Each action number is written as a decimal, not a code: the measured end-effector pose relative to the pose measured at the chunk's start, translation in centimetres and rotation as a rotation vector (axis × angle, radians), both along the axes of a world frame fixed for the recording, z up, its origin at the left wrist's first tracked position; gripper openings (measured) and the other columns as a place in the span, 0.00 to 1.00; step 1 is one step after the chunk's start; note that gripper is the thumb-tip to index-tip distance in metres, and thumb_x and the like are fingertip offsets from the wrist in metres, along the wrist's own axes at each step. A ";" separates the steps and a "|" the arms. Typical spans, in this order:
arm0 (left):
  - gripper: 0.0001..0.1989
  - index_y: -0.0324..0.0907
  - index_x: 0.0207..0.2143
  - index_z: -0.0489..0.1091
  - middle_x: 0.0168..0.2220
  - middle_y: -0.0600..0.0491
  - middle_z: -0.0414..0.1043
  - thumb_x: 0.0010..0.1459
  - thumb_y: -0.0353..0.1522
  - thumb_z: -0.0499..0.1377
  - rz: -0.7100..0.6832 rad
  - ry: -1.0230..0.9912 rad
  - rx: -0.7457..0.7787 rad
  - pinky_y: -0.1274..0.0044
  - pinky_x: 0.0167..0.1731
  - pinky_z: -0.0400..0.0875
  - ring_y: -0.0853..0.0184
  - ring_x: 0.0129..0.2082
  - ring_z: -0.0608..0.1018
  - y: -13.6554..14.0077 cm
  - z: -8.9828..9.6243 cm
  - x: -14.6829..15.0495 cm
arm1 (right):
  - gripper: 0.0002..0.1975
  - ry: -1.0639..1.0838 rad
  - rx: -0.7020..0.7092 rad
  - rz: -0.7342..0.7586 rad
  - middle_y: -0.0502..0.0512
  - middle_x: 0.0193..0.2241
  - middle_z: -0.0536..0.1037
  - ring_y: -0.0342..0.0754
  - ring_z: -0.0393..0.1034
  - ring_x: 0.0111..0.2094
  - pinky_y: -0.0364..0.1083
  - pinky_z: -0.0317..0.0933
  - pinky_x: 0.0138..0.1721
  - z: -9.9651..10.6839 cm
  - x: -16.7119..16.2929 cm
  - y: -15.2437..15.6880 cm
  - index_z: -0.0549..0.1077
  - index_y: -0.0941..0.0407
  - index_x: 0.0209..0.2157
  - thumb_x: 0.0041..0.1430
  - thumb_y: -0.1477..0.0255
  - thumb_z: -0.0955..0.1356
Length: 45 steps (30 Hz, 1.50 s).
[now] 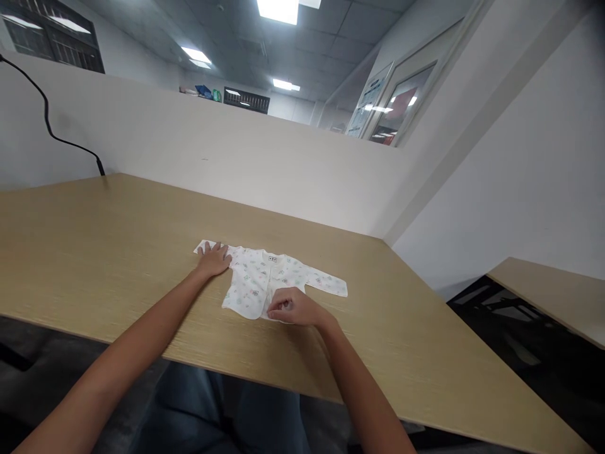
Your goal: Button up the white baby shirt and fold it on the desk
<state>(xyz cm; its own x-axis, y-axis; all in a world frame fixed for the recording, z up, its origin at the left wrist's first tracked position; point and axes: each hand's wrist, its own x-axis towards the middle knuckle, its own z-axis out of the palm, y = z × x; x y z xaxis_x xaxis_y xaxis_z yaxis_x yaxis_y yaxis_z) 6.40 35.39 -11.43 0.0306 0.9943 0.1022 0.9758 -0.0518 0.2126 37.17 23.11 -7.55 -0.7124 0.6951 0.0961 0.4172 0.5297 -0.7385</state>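
A small white baby shirt (pixel 246 285) with a scattered pastel print lies spread on the wooden table, neckline away from me and sleeves out to both sides. A small dark-printed label shows inside its collar. My left hand (pixel 215 259) rests flat on the left sleeve, fingers spread. At the lower front opening, my right hand (pixel 297 307) is closed in a pinch, its fingertips at the shirt's front edge near the hem. This hand hides part of the right front panel. The right sleeve lies flat, stretched out to the right.
The light wooden table (pixel 118 252) ends at a low white partition (pixel 265 170) behind the shirt. A black cable (pixel 48 120) hangs down at the back left. Another table (pixel 553 290) with a dark underside stands to the right. My legs are under the front edge.
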 end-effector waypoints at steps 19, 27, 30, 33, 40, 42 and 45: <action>0.31 0.49 0.66 0.64 0.73 0.49 0.53 0.66 0.48 0.43 -0.045 -0.015 0.021 0.49 0.66 0.47 0.41 0.71 0.52 0.9 -0.5 -0.7 | 0.05 -0.025 0.183 -0.026 0.49 0.30 0.73 0.44 0.66 0.31 0.43 0.61 0.35 0.6 -1.2 -1.5 0.75 0.55 0.33 0.54 0.72 0.73; 0.32 0.49 0.66 0.63 0.73 0.50 0.54 0.66 0.48 0.42 -0.046 -0.014 0.029 0.49 0.66 0.46 0.41 0.71 0.52 0.9 -0.7 -0.8 | 0.05 -0.018 0.479 -0.015 0.56 0.40 0.74 0.50 0.68 0.43 0.49 0.63 0.47 -2.5 -4.7 -1.5 0.78 0.52 0.41 0.64 0.69 0.71; 0.32 0.49 0.66 0.63 0.72 0.49 0.54 0.66 0.48 0.42 -0.049 -0.020 0.035 0.49 0.66 0.46 0.41 0.71 0.52 1.0 -0.8 -0.8 | 0.06 -0.055 0.545 0.001 0.56 0.37 0.75 0.50 0.67 0.42 0.49 0.62 0.45 -2.6 -5.3 -1.7 0.76 0.54 0.38 0.68 0.72 0.66; 0.31 0.49 0.66 0.64 0.72 0.49 0.54 0.66 0.48 0.43 -0.044 -0.025 0.032 0.49 0.66 0.46 0.41 0.71 0.52 1.0 -0.8 -0.8 | 0.06 0.023 0.497 0.011 0.57 0.38 0.75 0.50 0.68 0.43 0.50 0.63 0.47 -1.5 -4.9 -1.9 0.73 0.54 0.38 0.69 0.72 0.64; 0.30 0.50 0.65 0.65 0.72 0.50 0.56 0.66 0.47 0.45 -0.049 -0.027 0.035 0.49 0.65 0.47 0.42 0.70 0.54 0.6 -0.4 -0.7 | 0.05 0.038 0.347 0.037 0.53 0.35 0.77 0.50 0.70 0.42 0.50 0.65 0.47 0.3 -2.4 -1.6 0.75 0.52 0.34 0.66 0.69 0.68; 0.29 0.50 0.64 0.67 0.71 0.49 0.58 0.66 0.47 0.46 -0.049 -0.038 0.048 0.49 0.65 0.49 0.43 0.70 0.55 0.5 -0.3 -0.7 | 0.05 0.034 0.339 -0.018 0.54 0.38 0.79 0.51 0.71 0.44 0.51 0.65 0.50 0.1 -1.3 -0.8 0.77 0.52 0.38 0.65 0.67 0.69; 0.26 0.48 0.61 0.70 0.69 0.48 0.61 0.66 0.44 0.47 -0.057 -0.054 0.086 0.51 0.67 0.49 0.48 0.69 0.59 0.3 -0.2 -0.7 | 0.12 0.043 0.369 -0.306 0.57 0.48 0.78 0.53 0.70 0.52 0.54 0.63 0.57 -0.5 1.0 0.9 0.77 0.52 0.47 0.67 0.64 0.66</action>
<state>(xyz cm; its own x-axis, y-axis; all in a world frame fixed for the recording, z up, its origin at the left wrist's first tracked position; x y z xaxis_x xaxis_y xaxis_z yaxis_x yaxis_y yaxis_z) 5.73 35.72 -11.62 0.0791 0.9785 0.1903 0.9580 -0.1274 0.2570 38.20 24.05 -8.04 -0.4709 0.7861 0.4004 0.5679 0.6175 -0.5442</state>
